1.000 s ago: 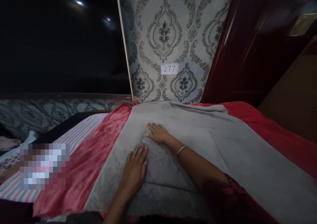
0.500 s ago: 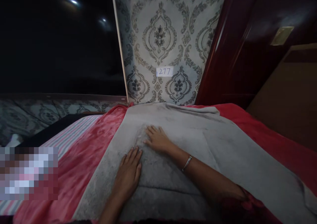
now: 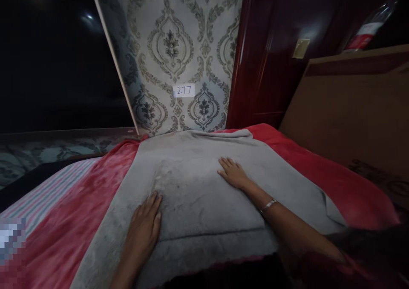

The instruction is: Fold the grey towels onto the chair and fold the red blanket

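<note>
A grey towel (image 3: 198,195) lies folded on a red blanket (image 3: 96,187) spread over a bed. My left hand (image 3: 143,225) rests flat on the towel's near left part, fingers spread. My right hand (image 3: 233,173) lies flat further back and to the right on the upper fold, a thin bracelet on its wrist. Both palms press the cloth and neither one grips anything.
Patterned wallpaper with a small label reading 277 (image 3: 183,90) stands behind the bed. A dark red wooden door (image 3: 268,67) is to the right, a brown board (image 3: 351,110) beside it with a bottle (image 3: 370,25) on top. Striped bedding (image 3: 47,191) shows at left.
My right hand has slid to the right across the towel, away from my left hand. The view has turned to the right, bringing the brown board and bottle into sight.
</note>
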The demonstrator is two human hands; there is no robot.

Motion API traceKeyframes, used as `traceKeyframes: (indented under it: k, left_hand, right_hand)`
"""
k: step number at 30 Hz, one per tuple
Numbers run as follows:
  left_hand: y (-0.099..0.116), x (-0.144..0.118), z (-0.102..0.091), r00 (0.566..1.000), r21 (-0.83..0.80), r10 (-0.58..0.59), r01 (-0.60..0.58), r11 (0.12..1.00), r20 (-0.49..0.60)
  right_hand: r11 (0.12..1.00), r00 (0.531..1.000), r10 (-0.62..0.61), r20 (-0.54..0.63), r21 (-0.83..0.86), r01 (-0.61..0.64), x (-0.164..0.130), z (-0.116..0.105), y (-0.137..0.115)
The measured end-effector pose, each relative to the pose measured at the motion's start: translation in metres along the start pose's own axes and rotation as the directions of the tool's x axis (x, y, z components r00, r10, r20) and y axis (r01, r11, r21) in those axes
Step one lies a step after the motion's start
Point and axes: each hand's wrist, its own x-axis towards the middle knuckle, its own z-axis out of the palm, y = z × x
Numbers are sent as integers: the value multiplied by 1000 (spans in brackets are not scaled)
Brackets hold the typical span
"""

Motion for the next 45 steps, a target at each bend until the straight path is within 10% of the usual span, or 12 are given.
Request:
traceKeyframes:
  k: [10, 19, 26, 36, 45]
  left_hand:
    - [-10, 8, -9, 988, -255, -150, 138, 957, -26]
    - [-13, 71, -50, 774, -526, -571, 617, 585, 273]
    - [-2, 106, -55, 732, -542, -459, 681, 492, 503]
    - [11, 92, -43, 718, -711, -460, 665, 230, 523]
    - [5, 82, -31, 869, -875, -279, 460, 152, 408]
  right_hand:
    - [962, 985, 131, -108, 252, -101, -43, 31, 65]
    - [961, 984, 123, -129, 264, -85, -18, -12, 14]
    - [984, 993, 16, -115, 180, 5, -31, 1, -22]
    - [998, 998, 15, -57, 64, -11, -26, 7, -15]
    - [952, 971, -238, 0, 199, 233, 39, -16, -52]
